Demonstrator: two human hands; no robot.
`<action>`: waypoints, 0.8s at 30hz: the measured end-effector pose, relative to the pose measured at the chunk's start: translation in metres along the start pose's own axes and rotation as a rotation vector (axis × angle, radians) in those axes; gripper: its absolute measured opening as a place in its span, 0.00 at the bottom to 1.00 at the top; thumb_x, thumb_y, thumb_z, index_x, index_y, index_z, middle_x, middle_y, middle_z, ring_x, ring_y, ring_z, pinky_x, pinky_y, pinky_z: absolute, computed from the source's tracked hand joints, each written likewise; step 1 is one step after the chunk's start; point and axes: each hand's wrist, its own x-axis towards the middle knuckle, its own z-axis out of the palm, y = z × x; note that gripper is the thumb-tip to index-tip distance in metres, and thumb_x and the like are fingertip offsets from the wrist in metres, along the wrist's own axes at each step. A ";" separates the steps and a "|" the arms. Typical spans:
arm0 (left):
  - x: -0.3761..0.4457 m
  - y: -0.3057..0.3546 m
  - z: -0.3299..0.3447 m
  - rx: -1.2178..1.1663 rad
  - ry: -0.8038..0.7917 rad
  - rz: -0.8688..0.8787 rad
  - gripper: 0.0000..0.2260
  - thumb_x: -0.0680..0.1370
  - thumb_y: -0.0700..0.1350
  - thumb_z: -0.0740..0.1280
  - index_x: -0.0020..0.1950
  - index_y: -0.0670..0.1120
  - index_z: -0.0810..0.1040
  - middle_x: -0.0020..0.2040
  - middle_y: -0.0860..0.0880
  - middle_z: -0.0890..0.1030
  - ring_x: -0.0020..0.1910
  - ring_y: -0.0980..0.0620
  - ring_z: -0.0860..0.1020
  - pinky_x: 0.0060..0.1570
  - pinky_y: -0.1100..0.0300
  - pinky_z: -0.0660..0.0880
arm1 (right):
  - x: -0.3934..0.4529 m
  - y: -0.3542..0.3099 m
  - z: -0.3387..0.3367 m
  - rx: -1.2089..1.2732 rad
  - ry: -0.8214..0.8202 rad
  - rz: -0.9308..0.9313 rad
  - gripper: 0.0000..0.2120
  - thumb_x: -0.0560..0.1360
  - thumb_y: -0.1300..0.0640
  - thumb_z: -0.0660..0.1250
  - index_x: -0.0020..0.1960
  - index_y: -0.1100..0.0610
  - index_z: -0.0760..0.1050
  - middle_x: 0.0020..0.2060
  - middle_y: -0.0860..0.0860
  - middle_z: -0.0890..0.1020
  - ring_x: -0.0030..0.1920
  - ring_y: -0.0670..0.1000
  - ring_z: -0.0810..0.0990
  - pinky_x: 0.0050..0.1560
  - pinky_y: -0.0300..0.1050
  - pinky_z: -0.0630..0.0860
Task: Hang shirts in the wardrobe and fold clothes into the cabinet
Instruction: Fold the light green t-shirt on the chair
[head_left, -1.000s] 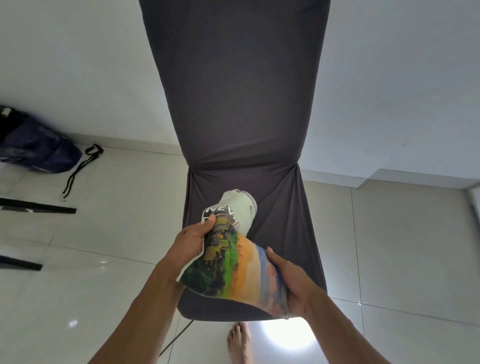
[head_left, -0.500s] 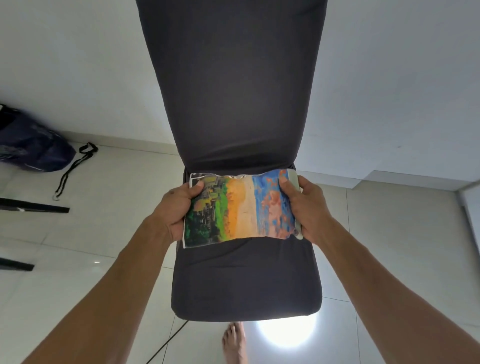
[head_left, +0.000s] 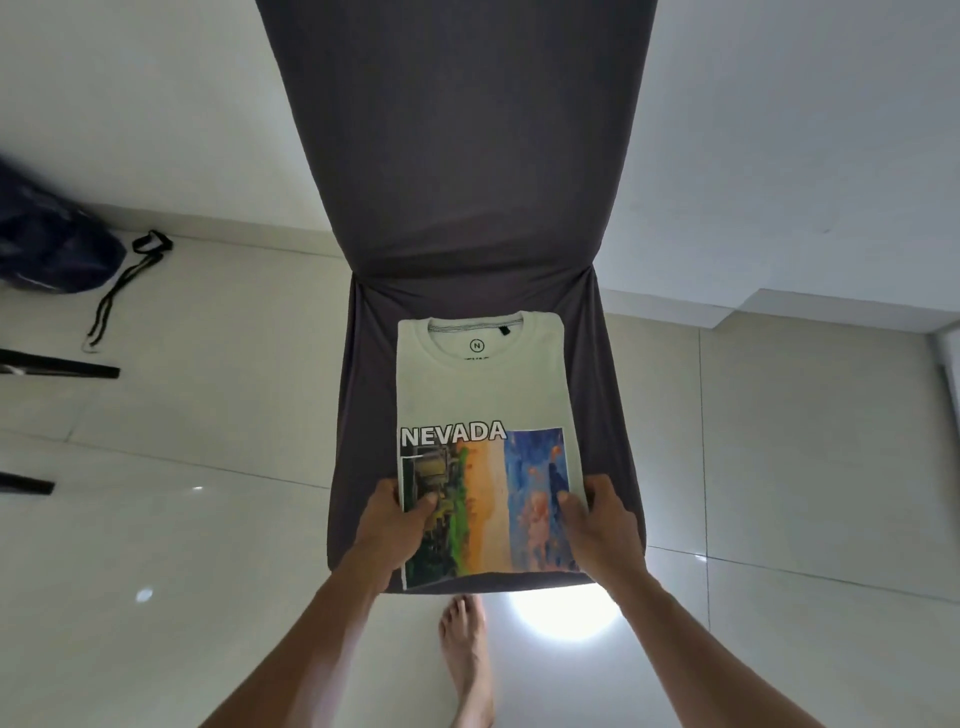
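A white T-shirt (head_left: 480, 395) with the word NEVADA and a colourful print lies folded into a narrow rectangle on the seat of a chair with a dark grey cover (head_left: 457, 156). Its collar points toward the chair's back. My left hand (head_left: 392, 525) pinches the near left edge of the shirt, thumb on top of the print. My right hand (head_left: 597, 519) pinches the near right edge the same way. The near end of the shirt reaches the seat's front edge.
A dark blue bag (head_left: 49, 244) with a black strap (head_left: 122, 283) lies on the tiled floor at the left, by the wall. Two dark bars (head_left: 57, 369) jut in from the left edge. My bare foot (head_left: 467, 660) stands in front of the chair.
The shirt was a small folded bundle held up in both hands; it now lies opened out lengthwise on the seat, collar showing, with my hands drawn back to its near end.
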 end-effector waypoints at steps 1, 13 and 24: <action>0.001 -0.001 0.000 0.045 0.008 0.018 0.11 0.78 0.45 0.72 0.57 0.46 0.74 0.51 0.47 0.82 0.52 0.45 0.80 0.55 0.49 0.77 | 0.001 0.004 0.001 -0.005 0.000 0.001 0.10 0.83 0.44 0.57 0.56 0.50 0.65 0.41 0.43 0.77 0.39 0.47 0.79 0.37 0.45 0.81; -0.044 -0.059 0.008 0.167 0.089 0.071 0.12 0.75 0.53 0.74 0.44 0.46 0.77 0.35 0.48 0.83 0.38 0.45 0.83 0.38 0.48 0.80 | -0.035 0.038 -0.002 -0.048 -0.039 0.011 0.14 0.81 0.46 0.64 0.48 0.57 0.75 0.40 0.46 0.80 0.36 0.42 0.77 0.30 0.33 0.69; -0.047 -0.071 0.003 -0.263 0.083 -0.203 0.07 0.72 0.37 0.77 0.39 0.37 0.80 0.39 0.38 0.85 0.41 0.40 0.84 0.51 0.43 0.81 | -0.040 0.056 -0.010 0.467 -0.072 0.253 0.10 0.76 0.55 0.74 0.42 0.61 0.80 0.40 0.54 0.84 0.44 0.52 0.83 0.39 0.48 0.83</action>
